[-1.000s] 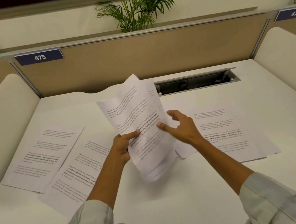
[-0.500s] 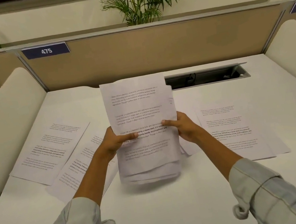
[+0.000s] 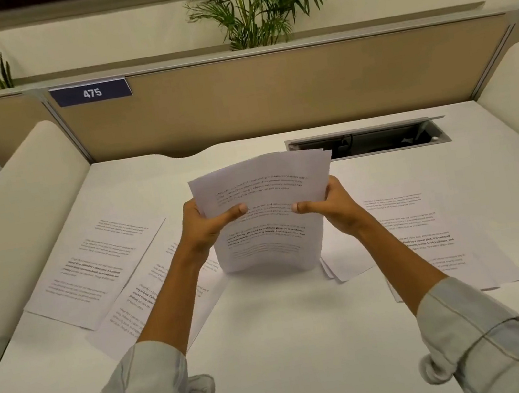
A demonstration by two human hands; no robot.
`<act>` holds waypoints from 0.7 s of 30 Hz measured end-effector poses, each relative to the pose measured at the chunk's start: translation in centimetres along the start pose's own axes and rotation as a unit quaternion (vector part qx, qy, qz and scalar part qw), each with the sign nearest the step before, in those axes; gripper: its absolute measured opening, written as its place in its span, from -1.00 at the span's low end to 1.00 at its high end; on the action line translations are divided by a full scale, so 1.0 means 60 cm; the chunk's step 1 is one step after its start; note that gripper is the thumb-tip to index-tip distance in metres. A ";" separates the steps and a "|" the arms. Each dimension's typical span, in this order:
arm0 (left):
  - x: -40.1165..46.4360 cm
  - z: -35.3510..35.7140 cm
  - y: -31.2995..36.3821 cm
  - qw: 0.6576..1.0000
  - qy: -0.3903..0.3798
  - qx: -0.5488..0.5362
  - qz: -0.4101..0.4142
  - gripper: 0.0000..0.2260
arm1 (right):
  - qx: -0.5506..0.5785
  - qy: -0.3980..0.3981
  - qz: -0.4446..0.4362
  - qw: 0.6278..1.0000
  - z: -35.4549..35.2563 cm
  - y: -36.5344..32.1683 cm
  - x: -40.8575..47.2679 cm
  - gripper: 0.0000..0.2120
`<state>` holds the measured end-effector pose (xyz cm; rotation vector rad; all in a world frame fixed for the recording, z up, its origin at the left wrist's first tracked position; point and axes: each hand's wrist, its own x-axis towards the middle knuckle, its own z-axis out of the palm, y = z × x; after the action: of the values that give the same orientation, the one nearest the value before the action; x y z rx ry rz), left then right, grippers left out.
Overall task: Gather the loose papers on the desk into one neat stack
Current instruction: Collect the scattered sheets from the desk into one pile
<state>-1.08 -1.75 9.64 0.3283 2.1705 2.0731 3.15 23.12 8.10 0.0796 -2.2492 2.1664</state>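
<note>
A bundle of printed white sheets (image 3: 266, 229) stands on its lower edge on the white desk (image 3: 291, 344), bowed slightly. My left hand (image 3: 203, 227) grips its left side and my right hand (image 3: 331, 207) grips its right side, thumbs on the front page. Two loose printed sheets lie flat to the left, one (image 3: 92, 267) further out and one (image 3: 139, 303) partly under my left forearm. More loose sheets (image 3: 428, 237) lie overlapped on the right, partly under my right forearm.
A tan partition (image 3: 269, 93) labelled 475 closes the back of the desk. An open cable slot (image 3: 368, 141) sits at the back right. Padded cream dividers stand at the left (image 3: 10, 218) and right (image 3: 518, 80). Plants rise behind the partition.
The bundle went from tilted in my left hand to upright between both hands, then dropped with its lower edge on the desk. Both hands slid up towards its top.
</note>
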 end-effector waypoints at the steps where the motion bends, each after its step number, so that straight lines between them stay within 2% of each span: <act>1: 0.002 0.000 -0.004 1.000 0.003 0.002 -0.007 -0.63 | 0.002 -0.008 0.006 1.000 -0.001 0.002 0.003 -0.56; 5: 0.002 0.003 -0.042 0.999 0.000 -0.008 -0.033 -0.60 | -0.001 -0.049 0.028 0.998 0.011 0.020 0.009 -0.55; 8: -0.007 0.018 -0.085 0.998 0.029 -0.007 -0.057 -0.59 | 0.008 -0.047 0.049 0.998 0.023 0.039 0.011 -0.56; 10: -0.015 0.029 -0.114 0.996 0.050 -0.017 -0.072 -0.63 | 0.020 -0.009 0.062 0.998 0.026 0.052 0.016 -0.59; 13: -0.023 0.038 -0.147 0.992 0.042 -0.019 -0.117 -0.67 | 0.060 0.081 0.102 0.990 0.022 0.066 0.023 -0.66; 17: -0.019 0.030 -0.163 0.988 0.029 -0.011 -0.150 -0.71 | 0.107 0.094 0.116 0.983 0.003 0.085 0.024 -0.72; 19: -0.015 0.017 -0.162 0.984 0.055 -0.034 -0.164 -0.69 | 0.120 0.117 0.134 0.977 -0.011 0.099 0.020 -0.68; 21: -0.009 -0.001 -0.163 0.978 0.088 -0.059 -0.181 -0.63 | 0.055 0.173 0.152 0.972 -0.023 0.118 0.008 -0.59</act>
<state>-1.30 -2.28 -0.14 -0.2562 1.9962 2.0697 2.29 24.78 1.08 -0.6302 -2.0511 2.2227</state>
